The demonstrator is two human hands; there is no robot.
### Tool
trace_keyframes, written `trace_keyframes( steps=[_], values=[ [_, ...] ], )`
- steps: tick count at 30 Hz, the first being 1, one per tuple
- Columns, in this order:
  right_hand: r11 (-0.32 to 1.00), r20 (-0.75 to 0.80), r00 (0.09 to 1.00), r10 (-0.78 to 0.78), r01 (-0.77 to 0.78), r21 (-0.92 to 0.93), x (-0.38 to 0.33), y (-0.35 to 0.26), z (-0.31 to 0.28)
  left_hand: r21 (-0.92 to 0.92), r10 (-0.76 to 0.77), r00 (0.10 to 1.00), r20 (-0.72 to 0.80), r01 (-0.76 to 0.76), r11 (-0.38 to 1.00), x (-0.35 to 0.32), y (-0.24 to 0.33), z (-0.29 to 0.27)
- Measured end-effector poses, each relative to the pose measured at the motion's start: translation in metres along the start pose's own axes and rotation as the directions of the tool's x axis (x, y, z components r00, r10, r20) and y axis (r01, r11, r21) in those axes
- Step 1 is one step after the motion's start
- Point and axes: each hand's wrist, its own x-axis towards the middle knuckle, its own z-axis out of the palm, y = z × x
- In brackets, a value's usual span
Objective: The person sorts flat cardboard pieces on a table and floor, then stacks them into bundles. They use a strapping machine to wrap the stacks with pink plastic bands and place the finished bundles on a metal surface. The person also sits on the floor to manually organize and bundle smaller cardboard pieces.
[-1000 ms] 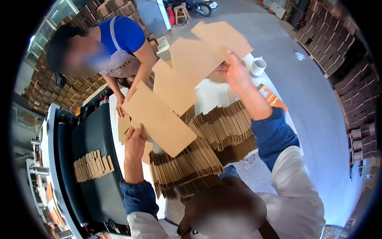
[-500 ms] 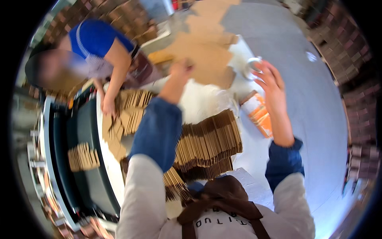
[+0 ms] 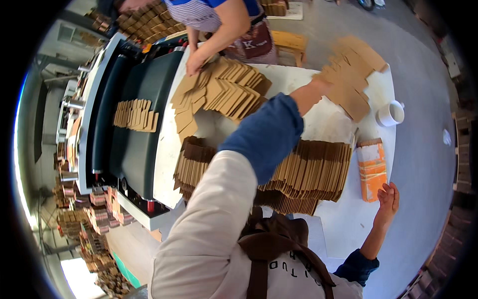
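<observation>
Fanned cardboard pieces (image 3: 348, 79) are immediately at 3 o'clock from the left hand (image 3: 317, 88), whose blurred fingers cannot be confirmed as grasping or released, while the right hand (image 3: 387, 201), fingers loosely extended and released, has the orange-and-white packet (image 3: 372, 172) at 11 o'clock.

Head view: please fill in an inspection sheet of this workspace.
Surface: white table, cardboard spread over it.
Job's things: fanned cardboard sheets at the far right; packed cardboard row along the near side; loose cardboard pile at the far left.
Clutter: white mug and orange-and-white block, right side.
Hands: left hand at the fanned sheets, blurred, contact unclear; right hand open near the block, holding nothing visible.
Cables: nothing seen.
Surroundings: dark belt on the left carrying small cardboard pieces; co-worker's hand at the loose pile.
</observation>
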Motion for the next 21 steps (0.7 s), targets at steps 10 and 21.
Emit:
trace_keyframes(
  steps=[10,21],
  values=[
    [0.994,0.186,0.981,-0.055,0.037,0.101,-0.022,-0.020,0.067,0.246,0.139,0.737,-0.661,0.038,0.968,-0.187,-0.194,-0.384],
    [0.998,0.235,0.970,-0.071,0.068,0.019,-0.116,-0.069,0.146,-0.807,-0.412,0.802,-0.432,-0.140,0.574,-0.224,-0.339,-0.425]
  ],
)
